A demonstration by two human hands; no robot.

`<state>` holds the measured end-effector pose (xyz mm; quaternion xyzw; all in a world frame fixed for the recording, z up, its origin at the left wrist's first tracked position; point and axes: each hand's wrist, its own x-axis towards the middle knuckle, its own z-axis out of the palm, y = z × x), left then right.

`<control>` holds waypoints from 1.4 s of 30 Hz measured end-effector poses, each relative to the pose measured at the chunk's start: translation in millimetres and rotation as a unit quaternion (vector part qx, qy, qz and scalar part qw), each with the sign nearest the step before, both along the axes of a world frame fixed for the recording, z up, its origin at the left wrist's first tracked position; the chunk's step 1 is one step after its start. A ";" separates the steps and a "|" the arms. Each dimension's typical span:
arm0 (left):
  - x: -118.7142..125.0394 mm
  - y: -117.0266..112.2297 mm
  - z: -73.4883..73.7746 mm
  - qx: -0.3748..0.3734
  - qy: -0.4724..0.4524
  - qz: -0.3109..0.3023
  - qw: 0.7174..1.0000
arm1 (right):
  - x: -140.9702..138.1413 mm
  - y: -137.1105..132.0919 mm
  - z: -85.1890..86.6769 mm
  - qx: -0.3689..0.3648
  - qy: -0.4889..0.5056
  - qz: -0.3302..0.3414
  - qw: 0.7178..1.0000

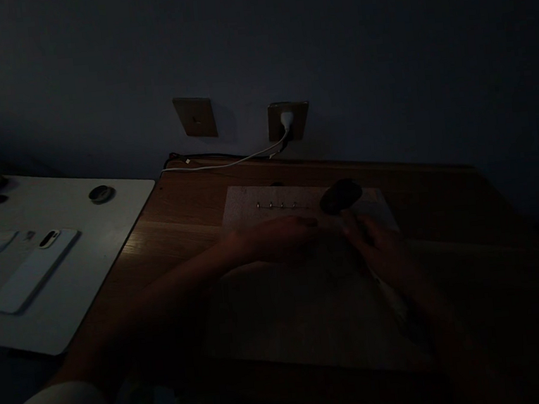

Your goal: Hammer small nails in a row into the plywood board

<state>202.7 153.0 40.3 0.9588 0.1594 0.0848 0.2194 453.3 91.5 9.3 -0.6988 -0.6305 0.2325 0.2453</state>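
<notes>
In the dim light, my right hand (388, 251) is wrapped around the pale handle of a mallet (340, 196) with a dark, rounded head. That head is above the far right part of a flat, pale board (256, 311). My left hand (280, 239) is over the board's middle with its fingers drawn together; whatever they may grip is too dark to make out. Beyond the left hand, several thin metal nails (271, 204) stand in a row on the board's far side.
Under the board is a brown wooden table (158, 228) against a wall. A white table (87, 238) adjoins it on the left, bearing a white phone (35, 272) and a small round dark object (101, 193). A white cable (228, 165) runs to a wall socket (302, 122).
</notes>
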 end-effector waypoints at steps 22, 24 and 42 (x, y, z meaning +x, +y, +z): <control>16.5 55.6 -32.6 0.027 -0.073 0.226 0.971 | -4.3 -7.0 1.1 -0.057 0.116 -0.047 0.990; 16.7 55.1 -32.1 0.031 -0.067 0.225 0.972 | -4.1 -7.3 0.1 -0.058 0.117 -0.055 0.990; 16.4 52.6 -40.8 0.048 -0.085 0.246 0.964 | -17.8 -11.0 25.5 -0.015 0.162 -0.060 0.985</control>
